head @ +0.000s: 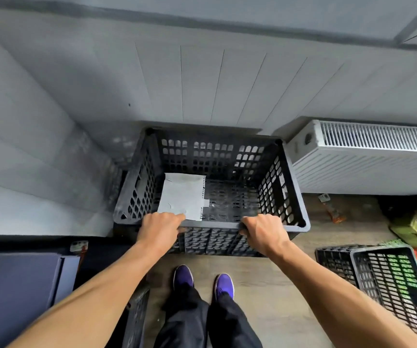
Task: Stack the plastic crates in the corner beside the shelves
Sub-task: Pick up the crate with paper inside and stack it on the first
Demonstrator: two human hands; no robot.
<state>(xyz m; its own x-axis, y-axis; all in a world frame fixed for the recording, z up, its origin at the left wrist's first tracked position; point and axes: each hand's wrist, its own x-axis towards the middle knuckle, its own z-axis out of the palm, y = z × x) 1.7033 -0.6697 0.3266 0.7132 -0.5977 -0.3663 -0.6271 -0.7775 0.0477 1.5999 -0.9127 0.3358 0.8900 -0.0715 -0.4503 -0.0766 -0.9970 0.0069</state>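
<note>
Head view: paper (182, 194) over crate (287, 189) floor

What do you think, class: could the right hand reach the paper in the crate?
Probably yes, if it lets go: the right hand grips the crate by its near rim, its top is open, nothing covers the paper.

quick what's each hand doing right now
Left hand: grips the near rim of the black plastic crate.
Right hand: grips the same near rim, farther right.
</note>
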